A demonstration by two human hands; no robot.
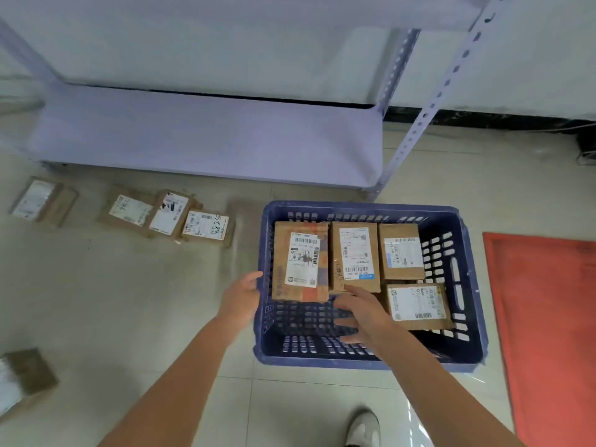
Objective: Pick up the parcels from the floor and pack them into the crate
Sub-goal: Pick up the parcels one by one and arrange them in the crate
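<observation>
On the tiled floor sits a blue crate (pixel 464 358) holding four parcels (pixel 354 256). Left hand (pixel 242 300) curls against its left rim; right hand (pixel 362 312), fingers spread and holding nothing, hovers inside, seemingly arranging. Next likely means reaching left for the floor parcels (pixel 167 212). One parcel (pixel 24 375) at lower left is blurred and cut off.

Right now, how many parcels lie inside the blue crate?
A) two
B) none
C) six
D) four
D: the blue crate holds four parcels, three in a row at the far side and one nearer on the right; others remain on the floor.
</observation>
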